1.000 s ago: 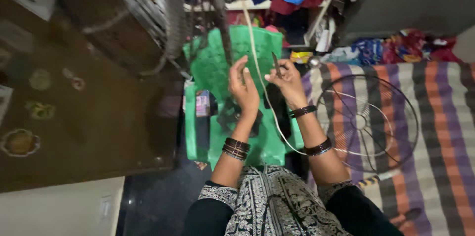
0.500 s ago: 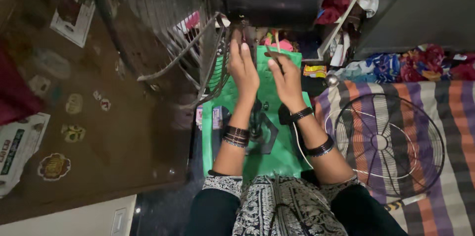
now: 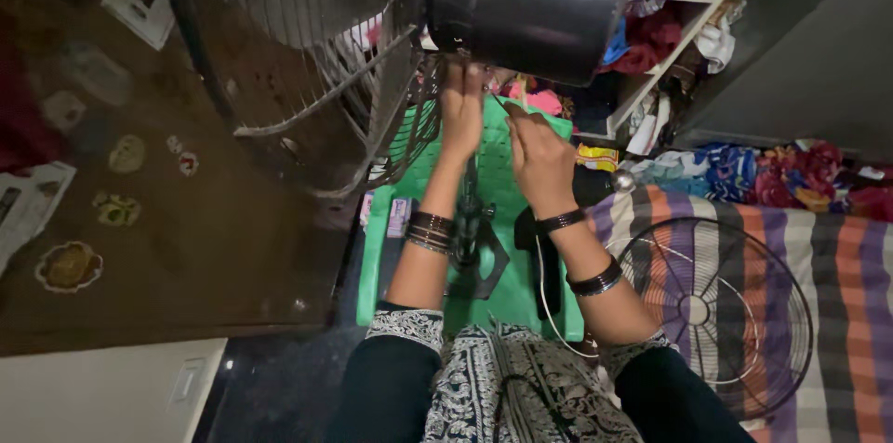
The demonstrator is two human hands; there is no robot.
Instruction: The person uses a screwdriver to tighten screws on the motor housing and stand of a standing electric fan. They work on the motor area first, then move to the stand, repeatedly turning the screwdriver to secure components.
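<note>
Head view: a white printed card (image 3: 138,6) lies upper left on the brown surface, round stickers (image 3: 69,266) lower left, a yellow packet (image 3: 595,158) right of centre. Both forearms reach up the frame's middle. Left hand (image 3: 462,108) touches the black fan motor (image 3: 530,1) at top centre; right hand (image 3: 538,157) seems to pinch a thin tool (image 3: 521,94), though it's dim.

Dark sleeves are worn to the elbow, each ended by a cuff patterned in black and white. A garment of the same black-and-white pattern is seen between the arms. A stack of dark and silvery bangles is worn on the left hand's (image 3: 462,108) wrist. Two separate dark bangles are worn on the forearm behind the right hand (image 3: 539,159).
</note>
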